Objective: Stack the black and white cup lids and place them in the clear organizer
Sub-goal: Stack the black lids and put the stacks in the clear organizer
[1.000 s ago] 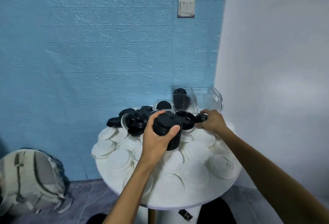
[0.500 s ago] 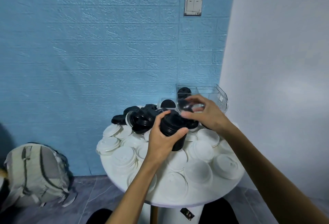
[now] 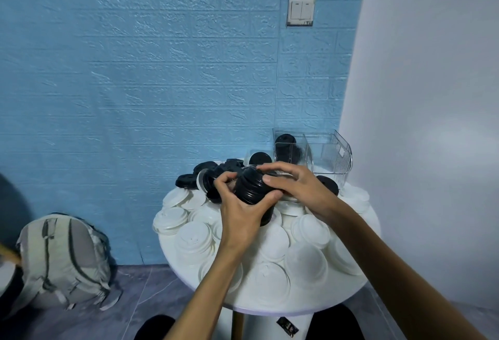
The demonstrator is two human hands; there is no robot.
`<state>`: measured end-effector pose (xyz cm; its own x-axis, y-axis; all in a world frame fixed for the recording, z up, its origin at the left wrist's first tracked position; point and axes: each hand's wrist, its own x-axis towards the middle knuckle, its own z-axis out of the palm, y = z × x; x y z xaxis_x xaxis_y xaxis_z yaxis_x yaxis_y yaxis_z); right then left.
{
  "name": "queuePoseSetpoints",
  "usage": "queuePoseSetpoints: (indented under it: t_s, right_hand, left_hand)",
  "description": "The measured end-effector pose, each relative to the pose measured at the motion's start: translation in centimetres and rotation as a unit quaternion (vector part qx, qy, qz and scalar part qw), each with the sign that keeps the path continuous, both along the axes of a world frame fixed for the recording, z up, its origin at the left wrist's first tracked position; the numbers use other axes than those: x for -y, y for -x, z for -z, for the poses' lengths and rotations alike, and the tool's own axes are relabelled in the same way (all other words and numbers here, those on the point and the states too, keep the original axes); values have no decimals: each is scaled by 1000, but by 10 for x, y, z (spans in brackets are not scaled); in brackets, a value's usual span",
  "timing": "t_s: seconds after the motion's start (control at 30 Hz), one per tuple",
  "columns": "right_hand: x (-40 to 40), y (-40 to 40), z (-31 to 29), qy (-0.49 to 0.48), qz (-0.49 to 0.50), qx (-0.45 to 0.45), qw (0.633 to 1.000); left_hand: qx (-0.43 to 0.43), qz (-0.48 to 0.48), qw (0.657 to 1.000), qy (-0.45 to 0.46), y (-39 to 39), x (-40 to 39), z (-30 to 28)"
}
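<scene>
Left hand [image 3: 240, 212] wraps a ribbed black stack [image 3: 252, 191] of lids, fingers curled round its side, thumb on the near edge, held tilted above the round white table [image 3: 297, 308]. Right hand [image 3: 297, 185] sits on the stack's top, fingers arched and pinching at the top lid there. Smooth domed white lids [image 3: 305, 261] cover the table. Loose black lids [image 3: 216, 174] heap up behind. The clear organizer [image 3: 332, 156] stands at the far right edge, glossy plastic, black lids in its left compartment. A grey backpack [image 3: 62, 258] slumps on the floor.
</scene>
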<state>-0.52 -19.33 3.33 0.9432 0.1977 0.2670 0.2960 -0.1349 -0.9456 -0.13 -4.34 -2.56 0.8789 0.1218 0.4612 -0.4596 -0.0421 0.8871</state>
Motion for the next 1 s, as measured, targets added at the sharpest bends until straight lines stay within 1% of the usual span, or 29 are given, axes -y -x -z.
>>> queuePoseSetpoints:
  t_s: [0.13,0.17,0.27,0.4,0.43,0.47,0.5,0.53,0.57,0.6,0.63,0.7,0.73,0.77,0.9,1.0]
  right_hand:
    - [0,-2,1,70,-2,42,997]
    - [-1,-1,1,74,1,45,996]
    - [-3,1,5,48,-1,40,998]
    - [-3,3,6,2,-39,5,999]
    - [1,0,6,-10,-36,-14,999]
    - [7,-6,8,-26,-17,-39,999]
    - [15,-15,10,-20,29,-53,998]
    - [27,-27,14,17,109,-52,992]
    - [43,-40,19,81,207,-45,974]
    - [60,-53,26,155,294,-40,942]
    - [77,-65,33,226,347,-52,909]
    - [103,-82,49,336,372,-108,858]
    - [110,-86,56,370,366,-130,844]
    - [115,-89,62,385,359,-142,838]
    - [120,-89,78,347,362,-138,854]
    - [116,-82,69,320,390,-130,854]
  left_hand:
    - [33,15,999,-31,-3,-3,3]
    - [42,17,998,-41,-3,-3,4]
    - [62,15,996,-57,-3,-4,4]
    - [67,5,996,-60,-3,-4,5]
    - [66,2,996,-56,-3,-5,5]
    - [63,0,997,-49,-3,-5,5]
    - [56,0,998,-38,-4,-6,4]
    - [46,3,999,-28,-4,-7,4]
    - [37,7,999,-21,-4,-8,3]
    - [31,10,999,-16,-5,-9,3]
    - [27,11,999,-12,-5,-10,2]
    - [20,12,1000,-6,-6,-11,1]
    - [16,14,1000,-2,-6,-11,1]
    - [13,16,1000,3,-6,-10,1]
    - [12,27,1000,13,-7,-9,2]
    - [12,27,999,16,-7,-11,4]
